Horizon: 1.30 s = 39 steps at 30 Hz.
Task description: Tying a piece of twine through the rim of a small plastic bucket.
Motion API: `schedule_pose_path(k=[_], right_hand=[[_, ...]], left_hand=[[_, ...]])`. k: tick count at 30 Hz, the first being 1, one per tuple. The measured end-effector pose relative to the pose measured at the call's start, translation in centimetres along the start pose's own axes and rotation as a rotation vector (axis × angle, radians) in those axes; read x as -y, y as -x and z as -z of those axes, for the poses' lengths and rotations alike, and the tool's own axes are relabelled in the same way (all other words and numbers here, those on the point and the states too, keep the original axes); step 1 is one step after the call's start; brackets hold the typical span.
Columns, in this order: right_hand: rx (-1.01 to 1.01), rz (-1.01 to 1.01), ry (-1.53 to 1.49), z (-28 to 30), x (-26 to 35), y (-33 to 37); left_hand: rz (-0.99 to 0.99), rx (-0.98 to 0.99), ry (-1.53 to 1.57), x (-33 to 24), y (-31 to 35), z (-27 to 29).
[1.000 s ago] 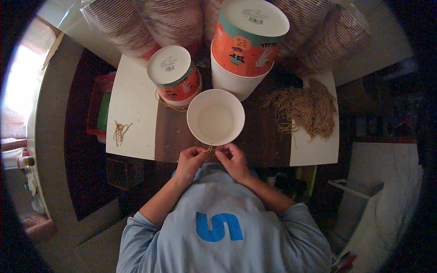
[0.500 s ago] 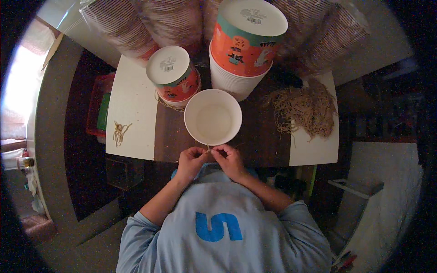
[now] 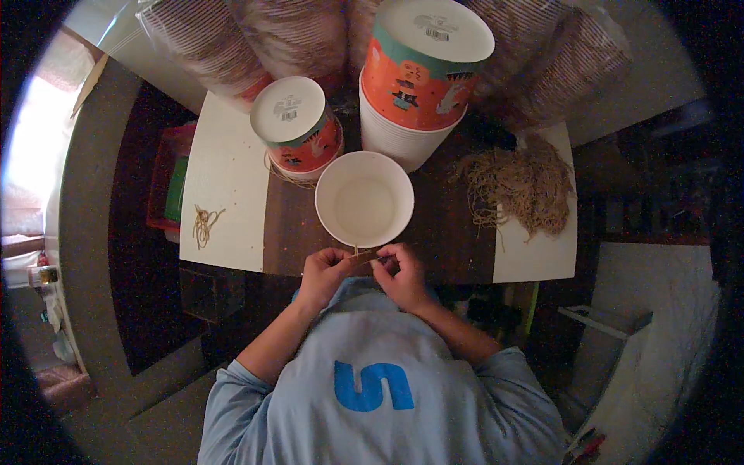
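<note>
A white paper tub (image 3: 364, 200) stands mouth up at the middle of the table, just beyond my hands. At its near side I hold a thin piece of brown twine (image 3: 363, 255). My left hand (image 3: 327, 273) pinches the twine between thumb and fingertips. My right hand (image 3: 402, 277) is closed at the twine's other side, with its fingers curled and thumb against them. A short twine end sticks up by the tub's near rim. Whether the twine passes through the tub's wall is too small to tell.
Upside-down orange and green tubs stand on a tall stack (image 3: 422, 85) and a shorter stack (image 3: 297, 132). A tangled heap of twine (image 3: 527, 190) lies right, a small twine bundle (image 3: 205, 226) left. Plastic-wrapped cup stacks (image 3: 205, 54) line the back. A red crate (image 3: 168, 182) is beyond the left edge.
My right hand has moved slightly right, away from my left, and its fingers have curled more. More twine shows between the hands. The left hand stays nearly in place.
</note>
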State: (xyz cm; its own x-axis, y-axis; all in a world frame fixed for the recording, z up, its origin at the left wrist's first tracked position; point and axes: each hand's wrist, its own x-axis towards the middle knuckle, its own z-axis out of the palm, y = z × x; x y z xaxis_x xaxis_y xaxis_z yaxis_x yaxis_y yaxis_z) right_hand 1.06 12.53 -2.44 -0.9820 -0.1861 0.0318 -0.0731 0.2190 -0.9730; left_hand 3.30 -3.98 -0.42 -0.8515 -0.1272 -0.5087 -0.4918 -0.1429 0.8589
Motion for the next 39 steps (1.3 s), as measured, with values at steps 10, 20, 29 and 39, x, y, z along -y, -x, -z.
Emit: schedule_pose_path(k=[10, 20, 29, 39], right_hand=[[0.043, 0.476, 0.505, -0.2, 0.5, -1.0], [0.023, 0.668, 0.654, -0.1, 0.4, -1.5], [0.030, 0.704, 0.701, 0.1, 0.7, -1.8], [0.023, 0.695, 0.686, -0.1, 0.5, -2.1]], left_hand=[[-0.018, 0.026, -0.082, -0.3, 0.1, 0.2], [-0.263, -0.050, -0.503, -1.6, 0.5, 0.2], [-0.462, -0.010, -0.764, -2.9, 0.7, 0.2], [-0.567, -0.026, -0.829, -2.6, 0.5, 0.2]])
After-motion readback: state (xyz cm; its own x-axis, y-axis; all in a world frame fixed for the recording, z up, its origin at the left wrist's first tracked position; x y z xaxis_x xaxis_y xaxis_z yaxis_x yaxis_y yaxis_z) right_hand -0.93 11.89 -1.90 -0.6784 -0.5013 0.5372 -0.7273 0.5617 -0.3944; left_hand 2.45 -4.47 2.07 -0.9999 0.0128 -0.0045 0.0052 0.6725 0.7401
